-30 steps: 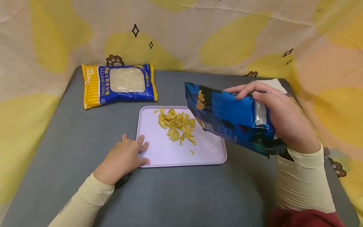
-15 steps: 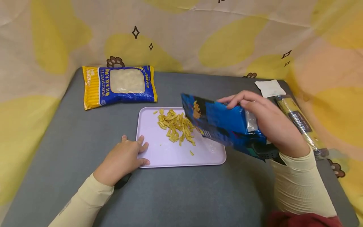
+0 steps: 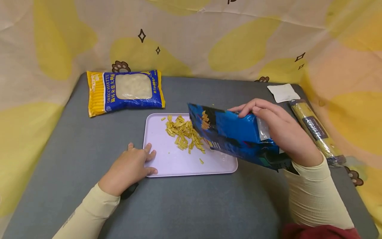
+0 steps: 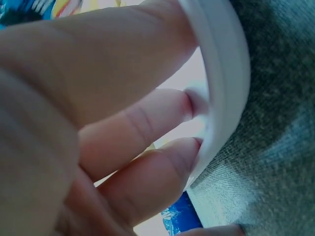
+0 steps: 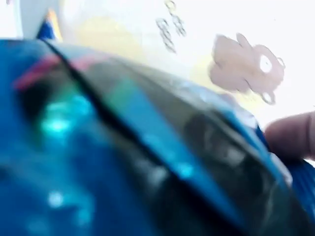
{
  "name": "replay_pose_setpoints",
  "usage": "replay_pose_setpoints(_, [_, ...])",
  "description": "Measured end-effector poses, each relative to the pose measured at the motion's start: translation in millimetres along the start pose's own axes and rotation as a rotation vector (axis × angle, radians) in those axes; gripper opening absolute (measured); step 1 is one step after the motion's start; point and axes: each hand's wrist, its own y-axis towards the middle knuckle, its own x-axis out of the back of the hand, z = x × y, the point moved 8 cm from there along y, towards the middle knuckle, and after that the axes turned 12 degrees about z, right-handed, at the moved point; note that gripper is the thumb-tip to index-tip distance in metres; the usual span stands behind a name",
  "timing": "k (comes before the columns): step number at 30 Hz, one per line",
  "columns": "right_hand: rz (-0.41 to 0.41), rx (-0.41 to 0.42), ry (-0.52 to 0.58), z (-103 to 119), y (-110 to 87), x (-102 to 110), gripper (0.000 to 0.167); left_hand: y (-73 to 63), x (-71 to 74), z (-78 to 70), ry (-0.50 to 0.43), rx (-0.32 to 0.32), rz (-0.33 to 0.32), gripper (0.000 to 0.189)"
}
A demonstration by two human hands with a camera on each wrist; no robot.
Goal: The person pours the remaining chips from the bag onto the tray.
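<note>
My right hand (image 3: 274, 127) grips a blue snack bag (image 3: 235, 127) near its right end. The bag is tilted, its left end low over the lilac tray (image 3: 173, 166). In the right wrist view the bag's shiny film (image 5: 147, 162) fills most of the picture, blurred. Short yellow chip strips (image 3: 182, 132) lie in a loose pile on the tray, partly hidden behind the bag. A single strip (image 3: 201, 161) lies apart. My left hand (image 3: 131, 166) rests on the tray's left side, and the left wrist view has its fingertips against the inside of the rim (image 4: 224, 73).
An orecchiette pasta bag (image 3: 126, 89) lies at the back left of the grey table (image 3: 191, 205). At the right are a small white pouch (image 3: 283, 93) and a long pack of yellow pasta (image 3: 316, 127). A patterned cloth (image 3: 191, 36) hangs behind.
The right hand has brought the blue bag left and slightly nearer to me, uncovering the long pasta pack and more of the white pouch. The left hand and tray have stayed put.
</note>
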Motion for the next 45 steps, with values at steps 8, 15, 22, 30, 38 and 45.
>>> replay_pose_setpoints(8, [-0.314,0.208,0.097,-2.6,-26.7,38.8,0.040,0.9,-3.0,0.6,-0.001,0.019,0.025,0.069])
replay_pose_setpoints(15, [-0.522,0.313,-0.423,-12.5,-38.8,52.0,0.036,1.8,-3.3,1.7,0.000,0.016,0.023,0.069])
replay_pose_setpoints(22, [-0.471,0.315,-0.864,-48.2,-23.8,42.6,0.030,3.1,-4.4,2.2,-0.004,0.024,0.031,0.069])
replay_pose_setpoints(30, [-0.257,0.185,-1.031,-110.9,-12.9,16.2,0.029,2.8,-4.0,1.2,-0.005,0.019,0.031,0.068])
replay_pose_setpoints(38, [-0.102,-0.032,-0.769,-158.0,-13.6,-6.4,0.057,-2.6,-1.7,2.8,0.008,0.010,0.004,0.070])
replay_pose_setpoints(45, [0.006,-0.205,-0.732,-180.7,-11.4,-14.6,0.070,-4.8,-2.8,0.8,0.017,-0.018,-0.023,0.067])
